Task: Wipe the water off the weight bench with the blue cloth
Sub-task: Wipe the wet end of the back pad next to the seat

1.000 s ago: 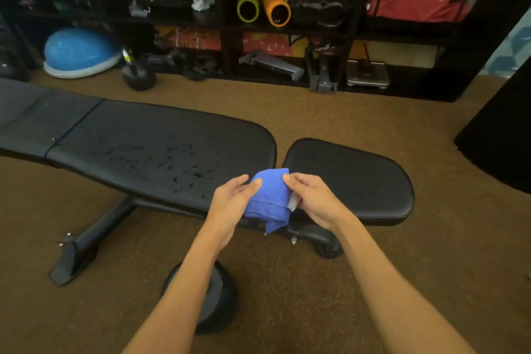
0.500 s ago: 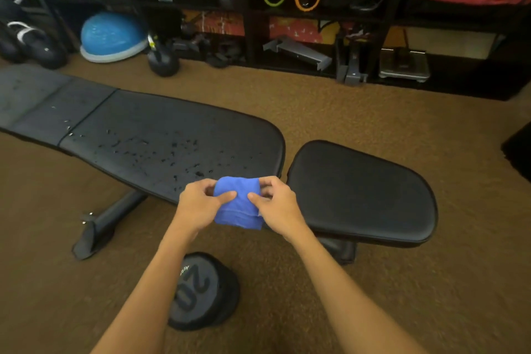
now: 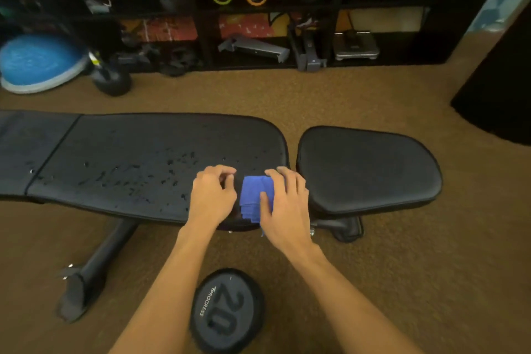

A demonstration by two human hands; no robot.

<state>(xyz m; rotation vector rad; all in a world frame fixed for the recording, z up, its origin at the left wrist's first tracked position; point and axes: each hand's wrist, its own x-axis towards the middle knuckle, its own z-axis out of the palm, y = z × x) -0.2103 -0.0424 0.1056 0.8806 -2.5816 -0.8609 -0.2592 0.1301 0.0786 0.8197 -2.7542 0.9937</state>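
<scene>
**A:** Head view puts the folded blue microfibre cloth [image 3: 253,195] at your six o'clock, pressed flat on the near right corner of the long black padded vinyl table [image 3: 138,161], just left of the gap before the separate black seat pad [image 3: 367,169]. How do you expect it to handle?

**B:** Light and limp, I'd judge. It has no stiffness, so it will bunch if you push it by one edge. Keep your palm and fingers spread across the top of the fold and drive it from there.

**A:** And your hands?

**B:** Your right hand [image 3: 284,204] lies over the cloth's right half, fingers flat and thumb on the fabric, a pressing grip rather than a pinch. Your left hand [image 3: 212,195] sits just beside it at nine o'clock, fingers loosely curled and holding nothing.

**A:** Where is the water?

**B:** Scattered droplets [image 3: 161,172] bead on the vinyl from nine to ten o'clock of the cloth. That surface looks slick, so the cloth should glide.

**A:** What changed?

**B:** Half a second ago you held the cloth between both hands above the near edge. Now it is down on the pad, and your left hand has let go. A round black "20" weight [image 3: 227,310] sits on the carpet at six o'clock.
</scene>
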